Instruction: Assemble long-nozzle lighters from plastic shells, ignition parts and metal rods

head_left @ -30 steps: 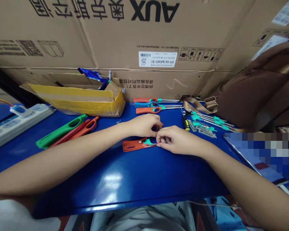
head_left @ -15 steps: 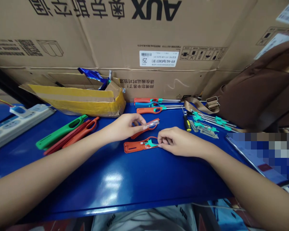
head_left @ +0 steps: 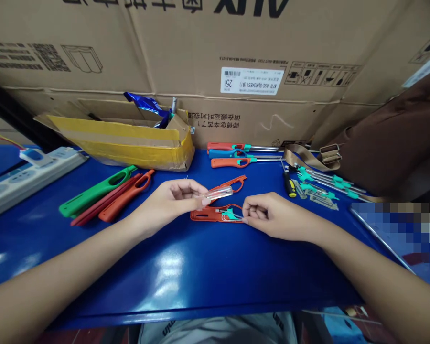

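My left hand [head_left: 179, 203] is closed, pinching a clear plastic fuel tank [head_left: 222, 192] of a lighter between thumb and fingers, raised above the casing. Below it lies an orange lighter casing half [head_left: 199, 215] holding a green trigger part [head_left: 230, 214] with thin white wires. My right hand [head_left: 274, 213] is closed at the right end of this half, thumb and fingertips pinched on it; the exact grip is partly hidden. A second orange casing half [head_left: 241, 180] lies just behind, partly covered by the tank and my left fingers.
Green, red and orange casings [head_left: 100, 191] lie left, beside a power strip [head_left: 21, 184]. Behind stands a yellow-taped cardboard box [head_left: 129, 148]. Assembled lighters [head_left: 232, 162] lie at the back. To the right are a screwdriver [head_left: 289, 184], rods with green parts [head_left: 335, 181] and clear tanks [head_left: 317, 196].
My left hand has lifted the clear tank and brought it towards me, above the casing half with the green part. My right hand keeps its pinch. The whole view has shifted slightly.
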Demonstrator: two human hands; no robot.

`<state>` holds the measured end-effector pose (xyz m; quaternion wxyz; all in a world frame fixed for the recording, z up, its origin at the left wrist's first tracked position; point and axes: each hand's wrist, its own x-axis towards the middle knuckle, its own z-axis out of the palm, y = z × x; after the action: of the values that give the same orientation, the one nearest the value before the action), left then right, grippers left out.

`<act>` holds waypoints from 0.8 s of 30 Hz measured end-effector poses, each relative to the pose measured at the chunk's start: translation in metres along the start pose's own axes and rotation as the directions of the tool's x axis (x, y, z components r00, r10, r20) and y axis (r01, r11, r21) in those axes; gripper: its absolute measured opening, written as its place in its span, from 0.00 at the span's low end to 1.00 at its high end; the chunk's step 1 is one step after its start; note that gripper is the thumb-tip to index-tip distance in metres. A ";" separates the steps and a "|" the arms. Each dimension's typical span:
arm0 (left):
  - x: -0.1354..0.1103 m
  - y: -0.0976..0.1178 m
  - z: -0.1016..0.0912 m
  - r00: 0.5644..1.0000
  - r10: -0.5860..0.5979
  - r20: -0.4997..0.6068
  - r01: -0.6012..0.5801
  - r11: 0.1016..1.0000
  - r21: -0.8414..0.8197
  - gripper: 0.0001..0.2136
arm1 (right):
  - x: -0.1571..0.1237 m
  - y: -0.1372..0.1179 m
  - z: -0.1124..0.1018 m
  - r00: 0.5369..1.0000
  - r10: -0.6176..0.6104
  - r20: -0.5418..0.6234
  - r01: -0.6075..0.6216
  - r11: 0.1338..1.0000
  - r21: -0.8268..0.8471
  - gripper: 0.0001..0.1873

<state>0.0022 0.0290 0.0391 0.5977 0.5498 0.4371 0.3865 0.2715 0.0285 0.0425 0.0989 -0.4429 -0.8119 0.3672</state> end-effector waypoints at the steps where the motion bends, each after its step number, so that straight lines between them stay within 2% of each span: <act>1: 0.000 -0.001 0.001 1.000 0.007 0.000 -0.007 1.000 -0.007 0.10 | 0.000 -0.001 0.000 1.000 0.002 0.001 -0.002 1.000 0.002 0.04; 6: -0.006 -0.001 0.005 0.998 0.048 -0.035 -0.049 0.998 -0.025 0.11 | 0.000 0.000 0.000 1.000 0.024 0.005 -0.024 1.000 0.009 0.04; 12: -0.007 -0.005 0.009 0.998 0.054 0.030 -0.049 0.988 -0.144 0.13 | 0.001 0.001 0.001 1.000 0.000 -0.023 -0.001 0.999 -0.036 0.03; 19: -0.005 -0.012 0.012 0.997 0.070 0.043 -0.074 0.993 0.095 0.13 | 0.002 0.001 0.001 0.998 -0.008 -0.056 0.004 0.998 -0.062 0.03; 24: -0.006 -0.020 0.013 0.997 0.076 0.033 -0.081 0.971 0.224 0.14 | 0.003 0.000 0.003 0.993 -0.063 -0.100 0.053 0.994 -0.100 0.04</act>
<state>0.0124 0.0171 0.0199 0.5210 0.6354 0.4488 0.3513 0.2686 0.0294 0.0403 0.1297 -0.4420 -0.8350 0.3009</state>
